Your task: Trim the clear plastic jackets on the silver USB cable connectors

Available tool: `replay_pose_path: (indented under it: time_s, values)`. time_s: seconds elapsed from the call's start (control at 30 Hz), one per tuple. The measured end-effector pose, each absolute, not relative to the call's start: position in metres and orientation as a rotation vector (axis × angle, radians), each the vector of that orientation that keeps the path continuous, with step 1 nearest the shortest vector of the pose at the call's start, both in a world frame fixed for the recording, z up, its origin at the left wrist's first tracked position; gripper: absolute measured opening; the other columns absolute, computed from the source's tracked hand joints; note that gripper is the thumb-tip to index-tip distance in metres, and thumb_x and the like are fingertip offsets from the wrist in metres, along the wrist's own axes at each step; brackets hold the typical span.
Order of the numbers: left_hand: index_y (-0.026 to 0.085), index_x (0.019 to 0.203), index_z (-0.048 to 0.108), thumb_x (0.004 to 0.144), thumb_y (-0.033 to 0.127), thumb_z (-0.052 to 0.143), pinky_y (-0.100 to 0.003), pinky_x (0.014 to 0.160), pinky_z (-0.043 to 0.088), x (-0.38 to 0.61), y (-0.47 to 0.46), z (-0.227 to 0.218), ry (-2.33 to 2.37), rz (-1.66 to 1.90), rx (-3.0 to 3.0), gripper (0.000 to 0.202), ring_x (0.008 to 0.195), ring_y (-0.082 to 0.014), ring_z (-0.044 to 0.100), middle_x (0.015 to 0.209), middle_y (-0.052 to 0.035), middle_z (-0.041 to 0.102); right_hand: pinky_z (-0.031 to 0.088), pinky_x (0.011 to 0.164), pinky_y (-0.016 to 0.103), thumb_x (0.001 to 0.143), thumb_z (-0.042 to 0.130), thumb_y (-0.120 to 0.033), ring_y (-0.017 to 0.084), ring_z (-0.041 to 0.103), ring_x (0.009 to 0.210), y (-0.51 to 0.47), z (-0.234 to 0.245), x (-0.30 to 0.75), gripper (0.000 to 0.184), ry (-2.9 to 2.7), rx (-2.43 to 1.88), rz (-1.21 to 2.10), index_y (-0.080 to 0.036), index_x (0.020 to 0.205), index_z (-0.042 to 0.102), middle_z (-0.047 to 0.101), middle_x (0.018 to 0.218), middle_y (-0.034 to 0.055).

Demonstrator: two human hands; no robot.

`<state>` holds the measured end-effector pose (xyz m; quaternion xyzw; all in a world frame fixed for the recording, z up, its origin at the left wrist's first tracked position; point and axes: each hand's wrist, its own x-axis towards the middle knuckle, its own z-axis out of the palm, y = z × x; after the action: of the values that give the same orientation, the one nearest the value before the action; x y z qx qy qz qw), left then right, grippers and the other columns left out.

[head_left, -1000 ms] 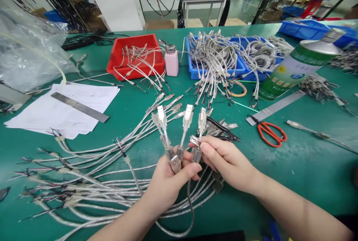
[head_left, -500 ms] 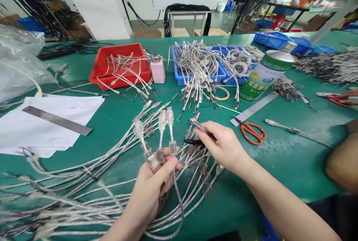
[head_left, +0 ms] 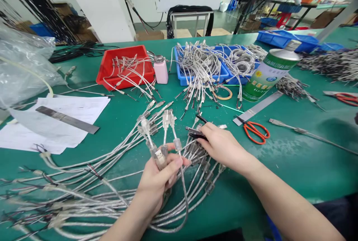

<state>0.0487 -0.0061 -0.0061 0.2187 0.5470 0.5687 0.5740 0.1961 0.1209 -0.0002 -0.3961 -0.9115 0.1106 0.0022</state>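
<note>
My left hand (head_left: 165,172) is closed around several clear-jacketed USB cables (head_left: 184,187). Their USB plugs (head_left: 169,118) stick up above the fingers, and grey ferrite-like lumps sit just below the plugs. My right hand (head_left: 220,142) grips a small metal tool with black parts (head_left: 201,135); fingers hide most of it, so its kind is unclear. This tool is just right of the held plugs, over a bunch of cable ends (head_left: 207,175) on the table. Another bundle of cables (head_left: 123,149) lies left of my left hand, plugs pointing away.
On the green table (head_left: 288,174) stand a red tray (head_left: 102,73), a pink bottle (head_left: 160,72), blue trays (head_left: 183,80) of cables and a tilted green-and-white can (head_left: 270,73). Orange-handled scissors (head_left: 256,132) lie right, a steel ruler (head_left: 67,119) on papers (head_left: 56,140) left.
The whole view has shifted slightly. My right hand has lowered the tool a little toward the cables, and its black parts now stand apart. The other person's hand has left the scissors at far right.
</note>
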Motion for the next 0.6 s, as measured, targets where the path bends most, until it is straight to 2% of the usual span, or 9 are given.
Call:
replay_pose_path:
  time_s: [0.3, 0.43, 0.6]
  values:
    - [0.014, 0.098, 0.049, 0.077, 0.028, 0.067, -0.019, 0.040, 0.020, 0.050, -0.006, -0.005, 1.245, 1.283, 0.531, 0.031, 0.041, -0.0019, 0.031, 0.075, -0.0089, 0.070, 0.031, 0.048, 0.028, 0.090, 0.040, -0.020, 0.024, 0.060, 0.075, 0.137, 0.005, 0.204, 0.017, -2.693, -1.669, -0.023, -0.010, 0.096, 0.052, 0.054, 0.097, 0.0144]
    - [0.015, 0.098, 0.052, 0.079, 0.029, 0.065, -0.020, 0.040, 0.019, 0.049, -0.005, -0.008, 1.246, 1.257, 0.568, 0.027, 0.041, -0.0019, 0.030, 0.077, -0.0067, 0.069, 0.031, 0.049, 0.027, 0.088, 0.043, -0.020, 0.026, 0.060, 0.077, 0.146, 0.004, 0.209, 0.017, -2.608, -1.771, -0.070, -0.009, 0.097, 0.052, 0.054, 0.096, 0.0145]
    - [0.016, 0.099, 0.055, 0.080, 0.028, 0.065, -0.021, 0.040, 0.016, 0.048, -0.007, -0.010, 1.226, 1.231, 0.584, 0.025, 0.041, -0.0022, 0.030, 0.076, -0.0049, 0.069, 0.035, 0.055, 0.028, 0.085, 0.050, -0.019, 0.027, 0.060, 0.079, 0.161, -0.009, 0.213, 0.014, -2.543, -1.757, 0.040, -0.009, 0.095, 0.054, 0.055, 0.094, 0.0147]
